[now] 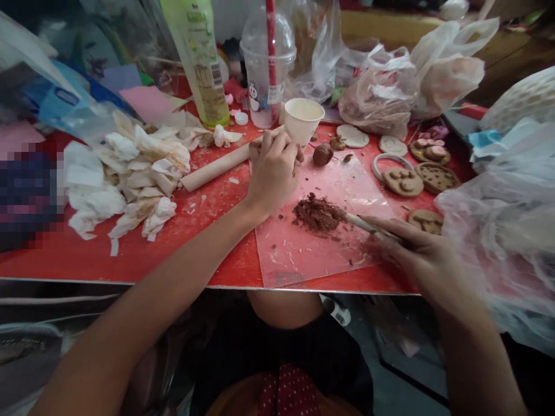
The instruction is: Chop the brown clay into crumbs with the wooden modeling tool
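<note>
Writing first: the tall green bottle [203,75] carries a printed label with a barcode, its lettering too blurred for me to read; the domed plastic drink cup [265,69] shows a printed snowman figure and a white barcode sticker, a red straw [271,43] standing up through it; the blue packet [54,101] at far left has a dark logo, illegible from here.

At the red table [225,263], the right hand [418,248] has its fingers closed round a slim pale-handled tool [362,222]; the tool's tip is in a crumbly dark brown clay-like heap [317,212], which lies on a clear plastic sheet [303,257] amid scattered crumbs; the left hand [274,170] is curled, fingers bent inward just beside the white paper cup [301,121]; I cannot tell what, if anything, it grips; it hides part of the pale roller [219,167].

A brown ball [321,155] sits near the cup; to the right, a ring [379,173] and a tan disc with raised shapes [403,182], overlapping; crumpled tissues [134,167] crowd the left side; plastic bags [379,86] hem in the back, and a clear bag [511,225] the right edge.
</note>
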A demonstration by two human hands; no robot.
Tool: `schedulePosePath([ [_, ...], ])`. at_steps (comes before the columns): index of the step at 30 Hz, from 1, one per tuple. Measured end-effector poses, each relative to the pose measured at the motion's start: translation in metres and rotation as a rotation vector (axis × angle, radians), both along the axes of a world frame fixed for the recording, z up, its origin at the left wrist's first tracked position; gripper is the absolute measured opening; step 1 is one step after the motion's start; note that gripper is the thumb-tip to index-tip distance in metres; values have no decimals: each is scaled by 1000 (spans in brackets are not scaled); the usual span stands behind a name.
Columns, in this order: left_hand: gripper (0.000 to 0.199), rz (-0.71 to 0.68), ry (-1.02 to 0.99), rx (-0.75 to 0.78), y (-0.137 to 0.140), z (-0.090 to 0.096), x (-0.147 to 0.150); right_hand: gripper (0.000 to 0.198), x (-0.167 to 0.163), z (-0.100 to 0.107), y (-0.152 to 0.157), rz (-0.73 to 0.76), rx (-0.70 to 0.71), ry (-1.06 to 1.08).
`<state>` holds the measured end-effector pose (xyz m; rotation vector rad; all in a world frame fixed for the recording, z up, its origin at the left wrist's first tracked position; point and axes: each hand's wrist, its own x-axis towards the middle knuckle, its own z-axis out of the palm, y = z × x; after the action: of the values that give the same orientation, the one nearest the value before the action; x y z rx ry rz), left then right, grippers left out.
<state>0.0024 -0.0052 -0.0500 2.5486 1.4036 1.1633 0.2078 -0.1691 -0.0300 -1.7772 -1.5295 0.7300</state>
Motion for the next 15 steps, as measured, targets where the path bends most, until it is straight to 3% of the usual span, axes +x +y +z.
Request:
schedulePosePath([
  [9, 19, 5, 19, 37, 2, -2, 0, 37, -10, -11, -2, 179, 277, -539],
  [15, 19, -4, 26, 51, 2, -3, -2, 47, -7, -16, -9, 271, 240, -721],
])
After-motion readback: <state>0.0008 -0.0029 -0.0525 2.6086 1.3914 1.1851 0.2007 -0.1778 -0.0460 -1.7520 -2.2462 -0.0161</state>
